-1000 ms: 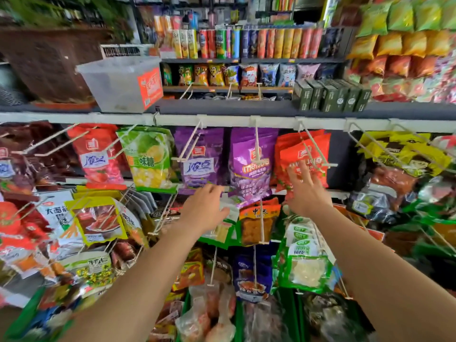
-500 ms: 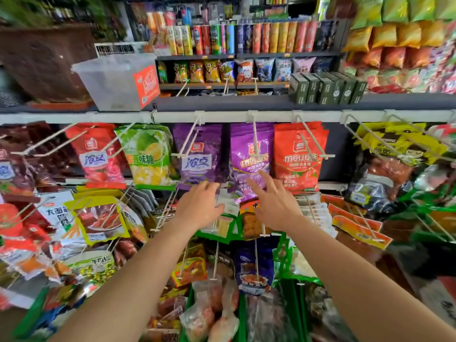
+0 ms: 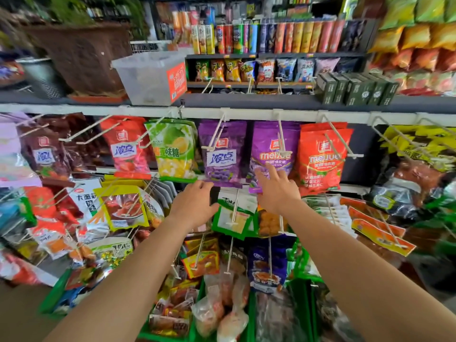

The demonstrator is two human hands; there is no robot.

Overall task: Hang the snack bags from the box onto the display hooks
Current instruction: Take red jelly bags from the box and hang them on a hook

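A: Looking at two bare arms stretched up to the top row of display hooks (image 3: 280, 138). Seeing the left hand (image 3: 193, 202) just under the bottom edge of the purple grape bag (image 3: 222, 154), knuckles up, fingers bent forward.

B: Gripping anything?

A: Cannot tell. Hidden fingertips, lost against the bag's edge and a dark strip (image 3: 214, 195) beside the thumb; no saying whether pinched or merely touched.

B: And on the right?

A: Finding the right hand (image 3: 276, 191) released, fingers spread and fairly straight, tips laid on the lower part of the purple jelly bag (image 3: 274, 154). Holding nothing.

B: And where, those two bags?

A: Hung side by side on white hooks under the white rail (image 3: 246, 112), grape to the left of jelly. Flanked by a green lemon-candy bag (image 3: 172, 149) on the left and a red jelly bag (image 3: 320, 159) on the right, likewise hung.

B: Below the hands?

A: Spotting a green-edged white bag (image 3: 232, 215) on a lower hook, between the two wrists, just beside an orange-brown packet (image 3: 267, 222).

B: Higher up?

A: Noting a clear plastic bin (image 3: 148, 77) with an orange label on the grey shelf (image 3: 246, 99), dark green cartons (image 3: 355, 88) further right, crisp tubes (image 3: 271, 38) behind. Blurred toward the edges of the view, so no reading of the outer packets.
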